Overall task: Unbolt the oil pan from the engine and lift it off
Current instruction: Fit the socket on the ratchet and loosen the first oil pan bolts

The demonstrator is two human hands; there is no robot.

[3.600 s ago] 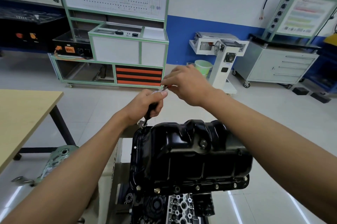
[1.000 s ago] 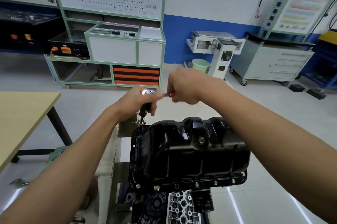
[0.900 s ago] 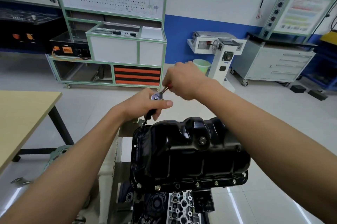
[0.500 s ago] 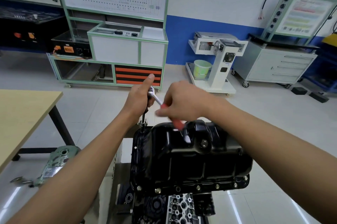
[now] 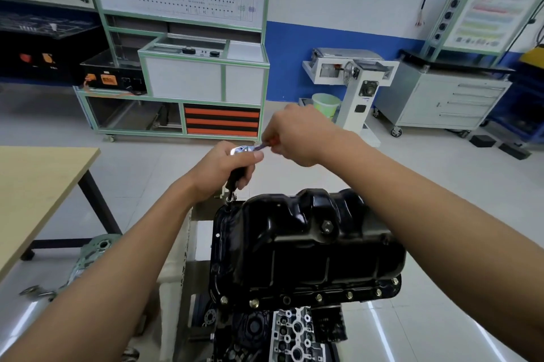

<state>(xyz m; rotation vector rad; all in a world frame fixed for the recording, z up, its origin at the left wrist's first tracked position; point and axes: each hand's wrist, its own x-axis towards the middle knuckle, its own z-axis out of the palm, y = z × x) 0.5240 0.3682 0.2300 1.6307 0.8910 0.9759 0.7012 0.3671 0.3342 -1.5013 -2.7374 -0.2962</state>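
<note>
- The black oil pan sits on top of the upturned engine, low and centre in my view, with its flat flange towards me.
- I have the left hand wrapped round a dark extension bar. The bar stands upright, and its lower end meets the pan's far left corner.
- The thumb of that hand lies just under the shiny head of the ratchet that caps the bar.
- My right hand is closed round the ratchet's red handle, which runs off to the right. The fist hides most of it.
- Brass-coloured bolts sit in a row along the pan's near flange, and a drain plug shows on the sloped face above.
- A pale wooden tabletop fills the left edge, and a grey metal casting lies on the floor beside it.
- Against the far wall stand a green-framed training cabinet, a green bucket and a grey drawer cabinet on castors.
</note>
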